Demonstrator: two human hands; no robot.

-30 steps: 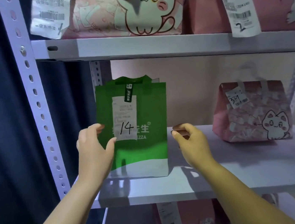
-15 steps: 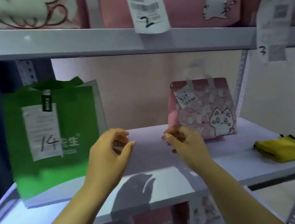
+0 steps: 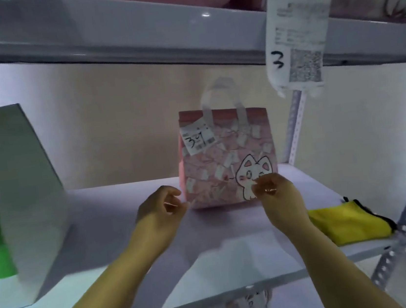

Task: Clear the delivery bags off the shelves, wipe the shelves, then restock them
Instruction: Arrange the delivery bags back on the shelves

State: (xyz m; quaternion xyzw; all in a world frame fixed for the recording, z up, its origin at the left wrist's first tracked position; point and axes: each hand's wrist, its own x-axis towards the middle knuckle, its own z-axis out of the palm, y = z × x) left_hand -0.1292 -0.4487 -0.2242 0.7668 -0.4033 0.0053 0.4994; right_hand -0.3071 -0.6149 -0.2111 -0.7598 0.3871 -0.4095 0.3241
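While both hands reach forward with fingers half-curled and holding nothing, the left hand point(image 3: 161, 207) and right hand point(image 3: 276, 193) flank the lower corners of the pink cat-print delivery bag point(image 3: 226, 161). The bag stands upright on the shelf point(image 3: 133, 264) just beyond them; whether they touch it I cannot tell. A green-and-white bag point(image 3: 23, 196) stands well left of the left hand, and a yellow cloth point(image 3: 346, 223) lies beside the right forearm.
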